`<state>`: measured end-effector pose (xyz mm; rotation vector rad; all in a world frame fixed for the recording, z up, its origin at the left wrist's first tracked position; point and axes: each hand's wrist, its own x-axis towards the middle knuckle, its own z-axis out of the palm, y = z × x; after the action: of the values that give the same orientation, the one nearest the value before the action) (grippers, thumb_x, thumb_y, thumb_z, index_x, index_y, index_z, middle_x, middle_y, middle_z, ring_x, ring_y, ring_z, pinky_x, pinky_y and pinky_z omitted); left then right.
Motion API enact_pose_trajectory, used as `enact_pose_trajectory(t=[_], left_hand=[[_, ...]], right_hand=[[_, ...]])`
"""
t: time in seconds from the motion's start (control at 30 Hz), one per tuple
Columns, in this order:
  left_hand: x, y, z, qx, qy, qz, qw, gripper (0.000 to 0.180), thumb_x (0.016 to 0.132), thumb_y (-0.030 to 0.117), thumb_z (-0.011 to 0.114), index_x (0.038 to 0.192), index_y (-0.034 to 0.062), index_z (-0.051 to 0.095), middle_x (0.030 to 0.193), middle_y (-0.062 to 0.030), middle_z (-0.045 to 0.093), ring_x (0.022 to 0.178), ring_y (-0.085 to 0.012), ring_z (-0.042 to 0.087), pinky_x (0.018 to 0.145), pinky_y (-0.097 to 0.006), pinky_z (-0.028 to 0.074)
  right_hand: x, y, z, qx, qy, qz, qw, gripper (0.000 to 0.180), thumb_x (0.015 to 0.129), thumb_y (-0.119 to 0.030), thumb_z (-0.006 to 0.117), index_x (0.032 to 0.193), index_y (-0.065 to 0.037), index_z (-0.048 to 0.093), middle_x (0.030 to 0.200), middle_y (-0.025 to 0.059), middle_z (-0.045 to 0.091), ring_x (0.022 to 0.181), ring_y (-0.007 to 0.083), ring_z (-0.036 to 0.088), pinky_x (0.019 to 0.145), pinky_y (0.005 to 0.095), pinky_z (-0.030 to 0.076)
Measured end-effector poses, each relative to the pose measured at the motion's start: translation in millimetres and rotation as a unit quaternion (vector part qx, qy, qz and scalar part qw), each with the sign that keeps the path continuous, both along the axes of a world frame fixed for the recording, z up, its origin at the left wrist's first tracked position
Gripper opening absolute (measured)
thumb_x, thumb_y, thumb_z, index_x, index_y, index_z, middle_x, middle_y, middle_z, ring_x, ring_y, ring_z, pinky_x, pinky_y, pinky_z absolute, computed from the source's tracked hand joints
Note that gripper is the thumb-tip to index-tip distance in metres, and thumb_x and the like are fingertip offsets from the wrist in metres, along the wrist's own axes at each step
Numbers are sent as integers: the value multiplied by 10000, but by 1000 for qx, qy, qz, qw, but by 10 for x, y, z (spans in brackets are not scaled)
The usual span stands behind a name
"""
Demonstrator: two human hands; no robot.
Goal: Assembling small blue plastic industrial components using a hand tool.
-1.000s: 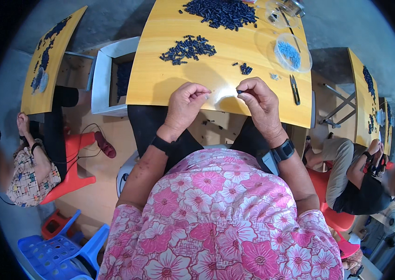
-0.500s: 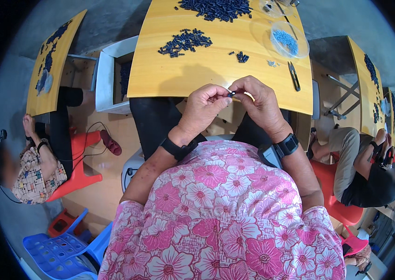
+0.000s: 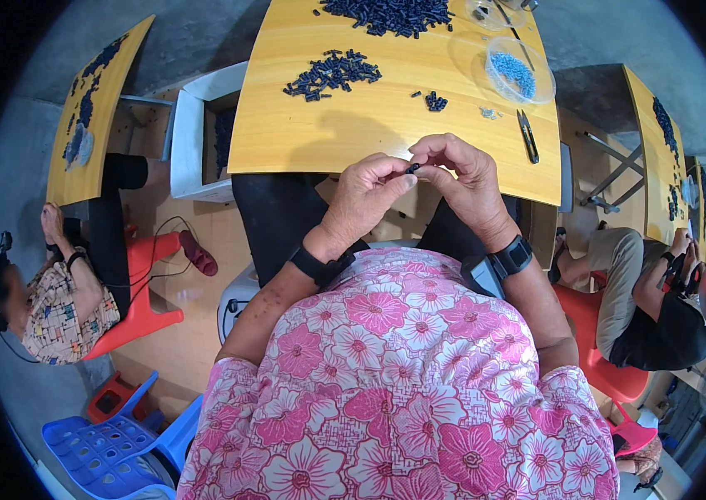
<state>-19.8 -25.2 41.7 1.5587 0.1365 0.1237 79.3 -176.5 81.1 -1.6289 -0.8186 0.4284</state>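
Observation:
A small black cylindrical part (image 3: 412,168) is held between my hands, just off the near edge of the table. My left hand (image 3: 367,193) is closed, its thumb and forefinger pinching the part. My right hand (image 3: 461,177) is curled against the part's other end, thumb and forefinger bent around it. The fingertips hide most of the part. Beyond my hands on the tabletop lie a little cluster of black parts (image 3: 435,102), a larger scattered pile (image 3: 334,73) and a big heap (image 3: 390,15) at the far edge.
On the table's right are thread snips (image 3: 528,137), a few tiny pale pieces (image 3: 488,113) and a clear bowl (image 3: 546,83) of blue pieces. A white box (image 3: 189,150) stands left of the table. People sit at tables on both sides; a blue chair (image 3: 90,446) is behind me at left.
The black part has turned slightly between my fingertips. My right forefinger has lifted a little, arching more. The things on the table have kept their places.

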Motion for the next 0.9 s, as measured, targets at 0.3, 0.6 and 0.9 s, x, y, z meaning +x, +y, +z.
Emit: enact_pose_trajectory(t=[0.3, 0.6, 0.9], left_hand=[[9, 66, -6, -44, 25, 10, 999, 109, 868, 49, 637, 964, 1, 654, 860, 30, 613, 760, -29, 514, 683, -184, 427], [162, 63, -15, -36, 43, 14, 998, 95, 856, 35, 650, 948, 11, 653, 868, 9, 637, 787, -48, 565, 716, -196, 467], [209, 165, -113, 81, 37, 59, 994, 60, 827, 5, 656, 884, -8, 644, 815, -16, 622, 718, -67, 549, 670, -208, 460]], right_hand=[[45, 46, 80, -32, -117, 37, 992, 254, 737, 68, 625, 949, -72, 641, 864, 66, 654, 815, 246, 621, 740, 315, 506], [278, -74, -78, -15, -108, 40, 993, 165, 744, 38, 632, 872, -61, 662, 849, 74, 658, 822, 252, 628, 730, 332, 509], [955, -637, -521, -227, -242, -287, 899, 89, 799, -6, 629, 884, -8, 655, 817, 118, 638, 663, 219, 628, 624, 293, 507]])
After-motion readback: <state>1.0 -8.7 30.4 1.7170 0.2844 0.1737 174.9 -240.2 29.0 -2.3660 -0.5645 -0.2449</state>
